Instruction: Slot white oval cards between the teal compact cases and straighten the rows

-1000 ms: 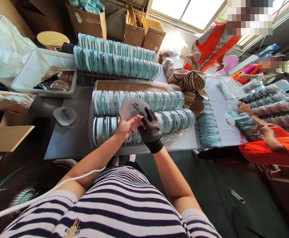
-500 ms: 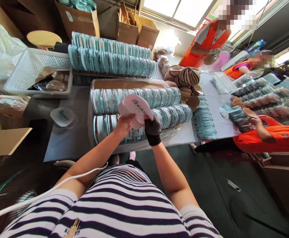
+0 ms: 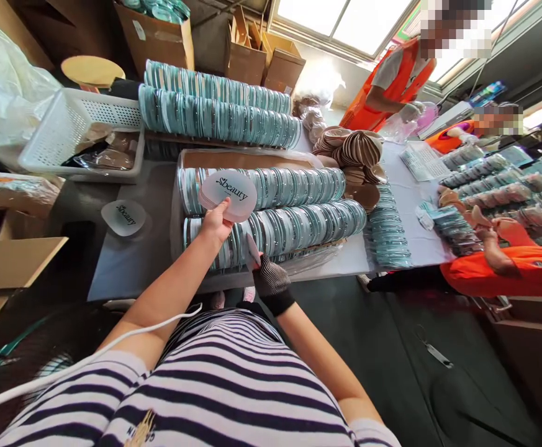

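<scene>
Since the half-second-ago frame: right hand [image 3: 271, 277] is off the stack and lower, nearer the body; stack is further left, print now facing the camera. Left hand [image 3: 218, 222] grips the white printed stack [image 3: 233, 192] by its near edge, over the two disc rows. Gloved right pinches a thin piece [image 3: 252, 249], edge-on, below and right of the stack. Near disc row [image 3: 310, 226] runs left-right; the piece points away from the body across it, roughly parallel to the discs. Right is the hand nearer the body. Piece-to-row contact: can't tell.
</scene>
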`<state>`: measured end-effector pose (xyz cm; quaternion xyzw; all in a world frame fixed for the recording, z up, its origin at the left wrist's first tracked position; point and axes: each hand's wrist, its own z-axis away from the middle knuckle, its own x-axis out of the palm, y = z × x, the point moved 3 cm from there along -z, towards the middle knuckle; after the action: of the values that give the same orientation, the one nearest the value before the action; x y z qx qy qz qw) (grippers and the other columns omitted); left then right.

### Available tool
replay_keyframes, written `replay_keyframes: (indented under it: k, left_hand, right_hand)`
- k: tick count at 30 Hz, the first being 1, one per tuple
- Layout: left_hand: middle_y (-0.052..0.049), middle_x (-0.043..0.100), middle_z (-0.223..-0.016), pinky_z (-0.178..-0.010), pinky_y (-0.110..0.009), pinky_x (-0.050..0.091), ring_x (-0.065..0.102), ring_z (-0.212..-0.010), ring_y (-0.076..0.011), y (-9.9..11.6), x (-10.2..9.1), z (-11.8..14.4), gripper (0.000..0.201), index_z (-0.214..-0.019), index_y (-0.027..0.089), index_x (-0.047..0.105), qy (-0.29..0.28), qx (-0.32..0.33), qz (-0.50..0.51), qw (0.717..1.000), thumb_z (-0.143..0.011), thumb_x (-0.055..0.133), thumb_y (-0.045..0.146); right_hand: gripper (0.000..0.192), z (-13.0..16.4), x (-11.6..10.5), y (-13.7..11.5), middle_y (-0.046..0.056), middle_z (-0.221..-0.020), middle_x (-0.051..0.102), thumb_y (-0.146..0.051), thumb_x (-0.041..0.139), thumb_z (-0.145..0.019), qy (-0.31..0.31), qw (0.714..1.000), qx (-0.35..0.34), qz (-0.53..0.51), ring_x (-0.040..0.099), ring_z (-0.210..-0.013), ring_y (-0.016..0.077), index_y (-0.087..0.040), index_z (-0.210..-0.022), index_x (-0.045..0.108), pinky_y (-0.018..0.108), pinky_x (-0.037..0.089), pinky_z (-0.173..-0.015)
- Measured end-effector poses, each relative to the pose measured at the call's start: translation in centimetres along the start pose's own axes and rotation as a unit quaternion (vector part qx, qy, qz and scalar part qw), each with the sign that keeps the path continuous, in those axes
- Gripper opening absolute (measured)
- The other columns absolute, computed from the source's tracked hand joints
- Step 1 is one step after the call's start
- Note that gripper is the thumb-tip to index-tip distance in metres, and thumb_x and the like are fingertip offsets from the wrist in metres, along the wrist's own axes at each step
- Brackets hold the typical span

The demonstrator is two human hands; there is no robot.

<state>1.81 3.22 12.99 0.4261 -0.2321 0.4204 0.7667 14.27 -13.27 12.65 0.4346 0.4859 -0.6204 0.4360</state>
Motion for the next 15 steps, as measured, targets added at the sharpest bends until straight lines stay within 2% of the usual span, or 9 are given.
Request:
replay_keyframes:
  k: [3, 7, 12, 15]
  left_hand:
    - [-0.002, 0.075, -0.086, -0.082, -0.028, 0.058, 0.070, -0.071, -0.0116, -0.1, 0.0, 0.1, 0.031, -0.108, 0.017, 0.068, 0.001, 0.007, 0.004, 1.000, -0.081, 0.065, 0.002]
    - [-0.003, 0.075, -0.089, -0.084, -0.031, 0.057, 0.070, -0.076, -0.0129, -0.2, -0.2, 0.0, 0.034, -0.108, 0.018, 0.068, 0.000, 0.006, 0.004, 1.000, -0.079, 0.066, 0.001]
    - [-0.002, 0.075, -0.091, -0.086, -0.031, 0.057, 0.070, -0.081, -0.0143, -0.3, -0.3, -0.1, 0.037, -0.110, 0.021, 0.069, -0.002, 0.013, 0.003, 1.000, -0.078, 0.068, 0.002]
    - [-0.002, 0.075, -0.091, -0.086, -0.030, 0.057, 0.070, -0.082, -0.0141, -0.4, -0.4, 0.0, 0.038, -0.111, 0.021, 0.068, -0.004, 0.012, -0.001, 1.000, -0.078, 0.068, 0.002]
  right_hand:
    - [0.035, -2.3, 0.1, -0.7, 0.008, -0.085, 0.072, -0.042, 0.039, -0.098, -0.004, 1.000, 0.018, 0.020, 0.068, -0.074, 0.0197, -0.017, -0.116, 0.057, 0.025, 0.038, -0.062]
    - [0.032, -2.1, 0.6, -0.2, 0.008, -0.090, 0.072, -0.035, 0.034, -0.101, 0.021, 1.000, 0.019, 0.011, 0.067, -0.080, 0.0173, -0.017, -0.109, 0.059, 0.024, 0.036, -0.064]
    - [0.030, -3.2, 1.9, 0.0, 0.010, -0.092, 0.072, -0.030, 0.036, -0.099, 0.004, 1.000, 0.014, 0.009, 0.067, -0.081, 0.0180, -0.017, -0.107, 0.062, 0.024, 0.037, -0.065]
    - [0.027, -4.0, 1.8, -0.3, 0.011, -0.088, 0.071, -0.027, 0.039, -0.097, -0.018, 0.997, 0.015, -0.071, 0.066, -0.080, 0.0194, -0.017, -0.106, 0.063, 0.026, 0.041, -0.068]
